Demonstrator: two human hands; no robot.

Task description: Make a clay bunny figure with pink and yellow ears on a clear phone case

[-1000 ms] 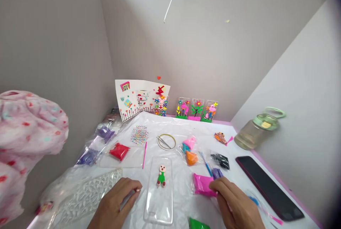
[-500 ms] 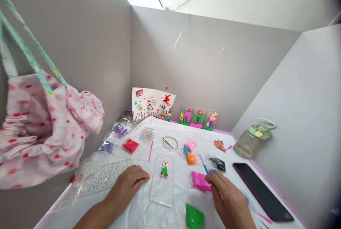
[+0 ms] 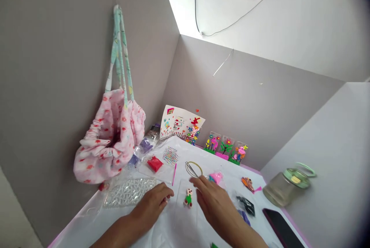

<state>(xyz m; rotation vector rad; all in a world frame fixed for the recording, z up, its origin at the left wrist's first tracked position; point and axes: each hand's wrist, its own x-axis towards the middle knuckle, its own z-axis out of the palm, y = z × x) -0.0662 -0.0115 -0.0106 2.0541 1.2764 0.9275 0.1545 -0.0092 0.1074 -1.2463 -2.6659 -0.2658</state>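
A clear phone case (image 3: 185, 228) lies flat on the table, bearing a small clay figure (image 3: 189, 198) with a pale head and green body. My left hand (image 3: 153, 201) is just left of the case, fingers loosely bent and thumb apart, with nothing visible between them. Over the case's right side reaches my right hand (image 3: 212, 200), fingers stretched forward past the figure and near a gold ring (image 3: 201, 168). Nothing shows in it, though its palm side is hidden. A pink clay packet (image 3: 216, 177) peeks out behind that hand.
Left stand a textured clear sheet (image 3: 128, 193), red clay packet (image 3: 155, 163), pink stick (image 3: 174, 175) and sheet of gems (image 3: 170, 155). Right are a black packet (image 3: 246, 205), phone (image 3: 281, 228) and water bottle (image 3: 286, 188). Decorated cases (image 3: 226, 146) lean at the back; a pink cloth bag (image 3: 111, 140) hangs left.
My right hand has moved left from beside the bright pink packet to above the phone case. My left hand has lifted slightly. The view has tilted and shifted left.
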